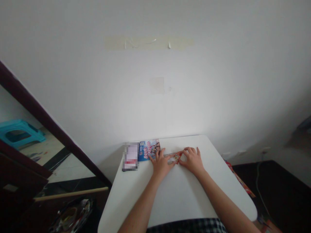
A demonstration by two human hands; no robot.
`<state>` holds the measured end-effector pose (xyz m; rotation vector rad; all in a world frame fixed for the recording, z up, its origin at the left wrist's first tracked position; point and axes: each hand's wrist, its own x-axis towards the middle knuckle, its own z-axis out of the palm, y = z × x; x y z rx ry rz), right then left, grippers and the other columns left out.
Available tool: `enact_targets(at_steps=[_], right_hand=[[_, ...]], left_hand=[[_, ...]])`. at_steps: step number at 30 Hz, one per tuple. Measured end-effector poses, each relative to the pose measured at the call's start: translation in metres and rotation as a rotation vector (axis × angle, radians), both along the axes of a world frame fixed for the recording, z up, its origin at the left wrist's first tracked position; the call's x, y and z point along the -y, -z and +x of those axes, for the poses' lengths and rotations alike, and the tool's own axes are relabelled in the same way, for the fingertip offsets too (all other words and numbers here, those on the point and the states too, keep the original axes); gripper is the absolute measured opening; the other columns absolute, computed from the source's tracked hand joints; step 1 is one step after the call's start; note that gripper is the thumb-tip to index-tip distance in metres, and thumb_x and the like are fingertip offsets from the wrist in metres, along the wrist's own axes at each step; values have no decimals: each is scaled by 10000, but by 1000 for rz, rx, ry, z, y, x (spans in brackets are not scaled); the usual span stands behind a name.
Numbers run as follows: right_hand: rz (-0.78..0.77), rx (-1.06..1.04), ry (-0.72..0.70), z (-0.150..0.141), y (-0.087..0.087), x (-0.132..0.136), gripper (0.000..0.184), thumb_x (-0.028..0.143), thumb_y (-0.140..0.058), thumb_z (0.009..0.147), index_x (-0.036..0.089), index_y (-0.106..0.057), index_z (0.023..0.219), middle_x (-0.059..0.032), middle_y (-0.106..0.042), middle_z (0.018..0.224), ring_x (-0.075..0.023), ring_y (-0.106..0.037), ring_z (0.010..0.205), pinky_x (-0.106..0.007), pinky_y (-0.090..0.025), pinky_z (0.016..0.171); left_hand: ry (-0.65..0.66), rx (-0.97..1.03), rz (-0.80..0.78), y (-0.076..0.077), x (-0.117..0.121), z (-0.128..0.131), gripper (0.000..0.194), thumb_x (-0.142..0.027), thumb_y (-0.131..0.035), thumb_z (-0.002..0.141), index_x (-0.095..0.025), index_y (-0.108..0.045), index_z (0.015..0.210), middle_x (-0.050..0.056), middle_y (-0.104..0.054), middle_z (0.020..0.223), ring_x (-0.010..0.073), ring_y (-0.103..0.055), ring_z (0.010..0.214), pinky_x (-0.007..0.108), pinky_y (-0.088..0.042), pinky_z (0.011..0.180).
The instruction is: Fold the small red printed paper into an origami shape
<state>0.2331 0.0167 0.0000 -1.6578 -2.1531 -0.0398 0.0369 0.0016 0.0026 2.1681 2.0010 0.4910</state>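
Observation:
A narrow strip of folded printed paper (178,157), mostly red and orange, lies on the white table (179,191) between my two hands. My right hand (193,160) is closed on its right end, thumb and index finger bent together there. At the strip's left end, my left hand (160,164) rests with its fingers spread. Its index finger and thumb reach along the paper, while the other fingers touch a blue printed leaflet (145,152). That leaflet lies flat, its lower right part hidden under the left hand.
A phone (131,157), its screen blurred out, lies left of the leaflet. The table's back edge meets a white wall (155,110). A dark-framed mirror (36,100) leans at the left, showing a blue stool (20,131). A cable (258,181) hangs at the right.

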Motion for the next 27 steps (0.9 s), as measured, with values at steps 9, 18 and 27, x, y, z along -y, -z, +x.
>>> enact_targets(at_steps=[9,18,27], right_hand=[[14,-40,91,0,4,-14,230,406,-559,898,292,-697,1042,-52,-661,1148,-266,-512,1178,-614,-146,1160],[14,-74,183,2,8,-31,171,339,-548,911,262,-694,960,-56,-641,1094,-255,-495,1162,-544,-205,1128],[60,-122,246,1,15,-38,186,352,-540,916,256,-697,941,-76,-621,1078,-272,-471,1146,-452,-295,1049]], left_hand=[[-5,34,-19,0,-1,1,442,-565,-693,768,-557,-630,1205,-37,-333,1596,382,-197,1474,802,8,1085],[10,33,25,6,-2,1,446,-561,-695,764,-559,-629,1205,-50,-340,1594,400,-201,1471,822,-22,1072],[18,26,40,6,-2,0,457,-572,-698,763,-588,-606,1210,-42,-383,1573,394,-249,1457,843,-33,1050]])
